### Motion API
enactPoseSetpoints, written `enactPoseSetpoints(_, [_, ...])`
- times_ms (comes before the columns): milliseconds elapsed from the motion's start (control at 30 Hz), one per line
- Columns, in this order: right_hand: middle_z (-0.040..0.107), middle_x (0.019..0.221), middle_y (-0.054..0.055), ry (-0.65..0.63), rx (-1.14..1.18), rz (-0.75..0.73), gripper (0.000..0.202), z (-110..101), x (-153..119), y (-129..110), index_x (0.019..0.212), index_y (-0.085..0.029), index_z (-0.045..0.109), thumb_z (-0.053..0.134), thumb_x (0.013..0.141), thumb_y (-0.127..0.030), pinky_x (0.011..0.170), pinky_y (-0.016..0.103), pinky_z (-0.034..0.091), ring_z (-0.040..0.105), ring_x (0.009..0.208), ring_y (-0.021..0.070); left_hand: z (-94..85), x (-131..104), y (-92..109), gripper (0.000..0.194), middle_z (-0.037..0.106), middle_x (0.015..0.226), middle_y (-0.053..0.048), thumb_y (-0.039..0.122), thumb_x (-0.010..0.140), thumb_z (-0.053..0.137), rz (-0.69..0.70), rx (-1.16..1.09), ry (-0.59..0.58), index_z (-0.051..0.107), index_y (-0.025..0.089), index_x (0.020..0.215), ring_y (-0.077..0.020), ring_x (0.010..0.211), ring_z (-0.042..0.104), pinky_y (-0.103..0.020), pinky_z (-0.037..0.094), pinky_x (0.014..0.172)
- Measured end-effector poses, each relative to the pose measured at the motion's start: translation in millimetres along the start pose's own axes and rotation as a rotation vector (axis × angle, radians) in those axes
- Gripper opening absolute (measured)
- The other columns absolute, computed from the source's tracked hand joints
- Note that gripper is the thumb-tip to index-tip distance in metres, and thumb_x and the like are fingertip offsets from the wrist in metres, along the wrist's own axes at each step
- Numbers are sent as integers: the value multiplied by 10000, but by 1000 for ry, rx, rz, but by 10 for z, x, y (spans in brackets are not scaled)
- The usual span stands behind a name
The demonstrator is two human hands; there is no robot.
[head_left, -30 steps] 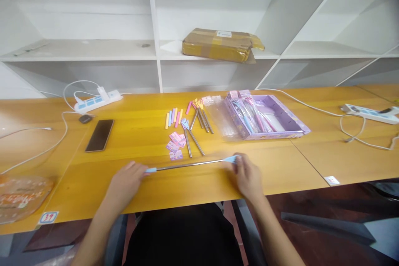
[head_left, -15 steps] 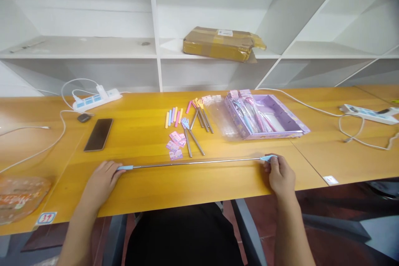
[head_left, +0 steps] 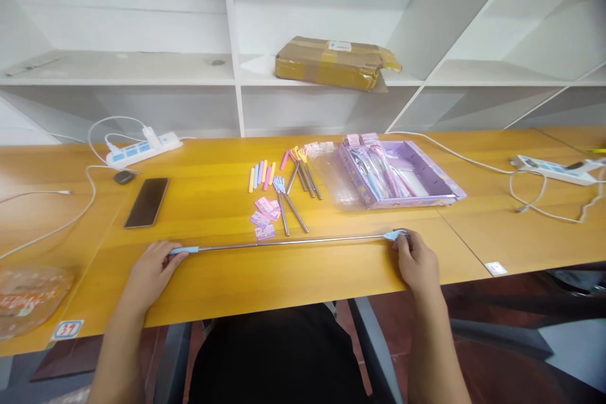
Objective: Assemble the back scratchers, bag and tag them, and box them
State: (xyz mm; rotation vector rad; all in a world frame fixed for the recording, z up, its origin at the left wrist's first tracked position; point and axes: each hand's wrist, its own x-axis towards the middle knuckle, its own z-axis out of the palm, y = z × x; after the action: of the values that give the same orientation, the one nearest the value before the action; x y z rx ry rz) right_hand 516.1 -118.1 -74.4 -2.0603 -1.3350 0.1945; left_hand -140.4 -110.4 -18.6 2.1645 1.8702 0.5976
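A telescopic back scratcher (head_left: 291, 242) stretches lengthwise along the front of the table, its thin metal rod pulled out long. My left hand (head_left: 154, 268) is closed around its light blue handle. At the other end, my right hand (head_left: 417, 262) grips the blue claw head, partly hiding it behind the fingers. Beyond the rod lie two blue-headed scratchers (head_left: 290, 207) with bare metal rods, and several yellow and orange-headed ones (head_left: 305, 172). Loose coloured handle sleeves (head_left: 262, 175) stand in a row beside them. Small pink and purple cards (head_left: 265, 217) are scattered nearer to me.
A purple box (head_left: 411, 203) holds bagged scratchers, with clear plastic bags (head_left: 338, 180) beside it. To the left are a phone (head_left: 146, 203), a power strip (head_left: 144, 150) and cables. Another power strip (head_left: 553, 170) lies right. A taped carton (head_left: 331, 63) rests on the shelf.
My right hand has shifted slightly left with the claw end of the scratcher, and my left hand a little left too. The view has moved slightly; the things on the table stay put.
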Motion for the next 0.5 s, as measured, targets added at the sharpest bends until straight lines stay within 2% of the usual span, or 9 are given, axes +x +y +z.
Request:
enactPoseSetpoints(133, [755, 838, 104, -7, 37, 12, 540, 6, -27, 24, 1169, -195, 693, 457, 1000, -650, 727, 377, 474, 691, 782, 283, 2, -5, -5, 573, 765, 1016, -85, 735, 1000, 472, 1, 0, -2, 746, 232, 1013, -284, 971, 694, -382, 552, 838])
enactPoseSetpoints(233, [733, 828, 79, -17, 159, 47, 507, 25, -23, 60, 1177, -179, 677, 499, 977, -609, 728, 378, 488, 659, 728, 250, -5, -31, -4, 566, 770, 1025, -87, 727, 1005, 486, 33, -17, 21, 752, 228, 1026, -286, 982, 706, -385, 559, 854])
enactPoseSetpoints(267, [717, 813, 62, 5, 206, 79, 480, 36, -10, 58, 1175, -174, 666, 517, 965, -579, 730, 376, 492, 645, 708, 236, -8, -43, 9, 556, 771, 1024, -85, 716, 1012, 490, 52, -30, 27, 755, 228, 1031, -283, 984, 711, -382, 562, 858])
enactPoseSetpoints(333, [668, 783, 21, 131, 291, 184, 407, 76, 22, -11, 1164, -176, 634, 553, 929, -498, 735, 364, 490, 618, 692, 213, -2, -66, 80, 526, 773, 1000, -76, 680, 1033, 495, 100, -53, 47, 761, 227, 1046, -269, 962, 722, -367, 568, 844])
enactPoseSetpoints(400, [610, 774, -15, 269, 388, 267, 339, 150, 8, -214, 1141, -191, 600, 563, 891, -417, 739, 343, 483, 591, 699, 192, 50, -95, 238, 487, 774, 956, -60, 637, 1052, 504, 160, -64, 65, 767, 227, 1053, -247, 905, 732, -347, 574, 812])
enactPoseSetpoints(433, [587, 784, -23, 296, 442, 271, 317, 202, -42, -375, 1133, -200, 583, 560, 878, -387, 740, 332, 481, 578, 710, 184, 103, -115, 357, 468, 778, 937, -50, 617, 1060, 511, 196, -69, 72, 771, 228, 1055, -233, 872, 739, -334, 576, 793])
enactPoseSetpoints(467, [572, 798, -25, 266, 495, 240, 295, 265, -130, -574, 1123, -208, 570, 551, 875, -366, 741, 324, 483, 569, 721, 179, 176, -140, 502, 446, 784, 928, -40, 596, 1067, 517, 237, -78, 68, 774, 232, 1055, -218, 843, 747, -320, 578, 774])
enactPoseSetpoints(500, [572, 825, -21, 175, 529, 193, 296, 336, -262, -804, 1141, -215, 560, 552, 883, -359, 739, 323, 489, 566, 733, 179, 268, -170, 669, 428, 794, 924, -33, 582, 1071, 525, 287, -94, 60, 776, 234, 1058, -204, 818, 757, -302, 579, 748])
